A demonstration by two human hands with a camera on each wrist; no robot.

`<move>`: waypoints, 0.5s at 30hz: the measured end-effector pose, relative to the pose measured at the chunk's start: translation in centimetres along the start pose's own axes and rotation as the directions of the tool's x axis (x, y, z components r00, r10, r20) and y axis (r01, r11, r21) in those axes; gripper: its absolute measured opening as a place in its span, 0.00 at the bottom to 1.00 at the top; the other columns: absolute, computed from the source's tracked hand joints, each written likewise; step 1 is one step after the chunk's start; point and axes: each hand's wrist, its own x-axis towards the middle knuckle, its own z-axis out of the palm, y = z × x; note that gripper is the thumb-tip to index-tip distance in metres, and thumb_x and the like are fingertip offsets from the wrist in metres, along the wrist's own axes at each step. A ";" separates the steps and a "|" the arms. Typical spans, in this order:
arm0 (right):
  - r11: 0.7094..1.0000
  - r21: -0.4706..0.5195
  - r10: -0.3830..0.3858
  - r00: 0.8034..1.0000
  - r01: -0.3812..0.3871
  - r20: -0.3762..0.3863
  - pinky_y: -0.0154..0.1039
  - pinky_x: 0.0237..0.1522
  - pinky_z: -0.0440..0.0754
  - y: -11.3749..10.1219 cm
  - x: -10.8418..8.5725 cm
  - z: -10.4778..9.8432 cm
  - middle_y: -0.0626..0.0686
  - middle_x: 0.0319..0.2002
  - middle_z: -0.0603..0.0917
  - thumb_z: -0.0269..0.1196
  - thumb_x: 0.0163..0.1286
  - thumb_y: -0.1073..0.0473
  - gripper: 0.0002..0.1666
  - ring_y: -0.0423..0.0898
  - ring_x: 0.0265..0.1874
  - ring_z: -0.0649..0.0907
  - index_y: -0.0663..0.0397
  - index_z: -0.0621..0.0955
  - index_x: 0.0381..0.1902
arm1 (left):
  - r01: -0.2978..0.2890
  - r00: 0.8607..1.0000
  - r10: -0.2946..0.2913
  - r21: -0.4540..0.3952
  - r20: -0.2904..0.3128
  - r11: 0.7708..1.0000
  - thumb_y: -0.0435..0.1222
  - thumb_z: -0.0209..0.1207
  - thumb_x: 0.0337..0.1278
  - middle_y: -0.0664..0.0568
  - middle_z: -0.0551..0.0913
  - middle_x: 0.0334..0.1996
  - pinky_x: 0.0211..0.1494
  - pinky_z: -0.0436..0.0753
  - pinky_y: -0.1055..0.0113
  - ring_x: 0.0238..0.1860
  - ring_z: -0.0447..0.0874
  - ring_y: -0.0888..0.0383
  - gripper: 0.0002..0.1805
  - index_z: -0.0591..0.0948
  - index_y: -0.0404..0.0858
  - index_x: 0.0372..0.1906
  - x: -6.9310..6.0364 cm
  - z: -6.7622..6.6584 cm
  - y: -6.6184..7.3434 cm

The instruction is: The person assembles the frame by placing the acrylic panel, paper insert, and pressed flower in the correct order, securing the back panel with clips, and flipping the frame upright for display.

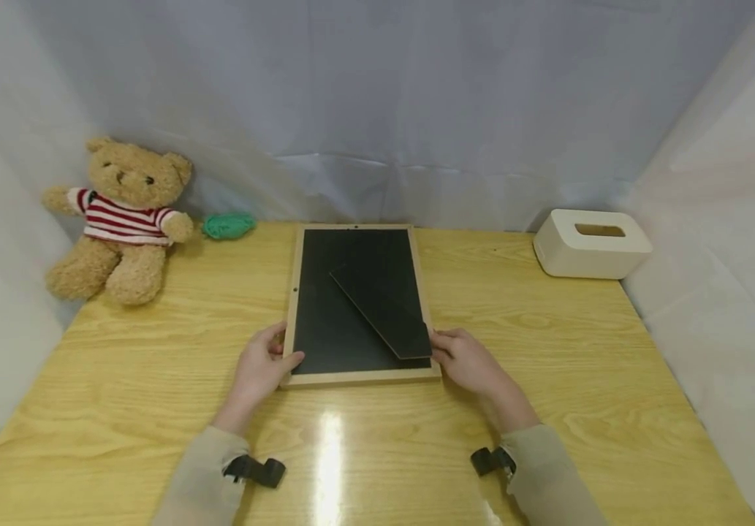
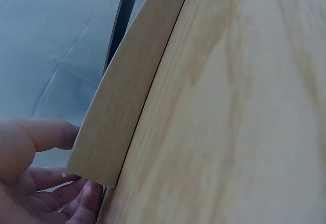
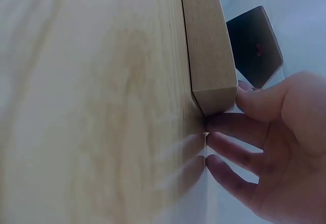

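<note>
A picture frame (image 1: 357,307) with a light wooden border lies back side up on the table, its black backing showing. A black stand flap (image 1: 387,310) sticks up at a slant from the backing, toward the lower right corner. My left hand (image 1: 264,365) grips the lower left edge, thumb on top and fingers at the side and under the rim, as the left wrist view shows. At the lower right corner, my right hand (image 1: 472,361) pinches the frame between thumb and forefinger. Its other fingertips touch the tabletop in the right wrist view (image 3: 234,147).
A teddy bear (image 1: 129,219) in a striped shirt sits at the back left of the wooden table (image 1: 173,365). Beside it lies a small green bundle (image 1: 229,226). A white tissue box (image 1: 590,252) stands at the back right. Pale curtains (image 1: 364,95) hang behind and at both sides.
</note>
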 end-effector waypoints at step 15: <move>0.995 -0.097 -0.021 0.995 0.011 -0.093 0.50 0.48 0.78 -0.1 0.1 0.8 0.58 0.46 0.84 0.64 0.64 0.63 0.18 0.54 0.44 0.80 0.56 0.83 0.52 | 0.001 1.000 -0.001 -0.008 0.015 1.000 0.33 0.64 0.57 0.37 0.73 0.51 0.38 0.77 0.64 0.46 0.72 0.46 0.35 0.64 0.29 0.68 -0.3 -0.2 0.3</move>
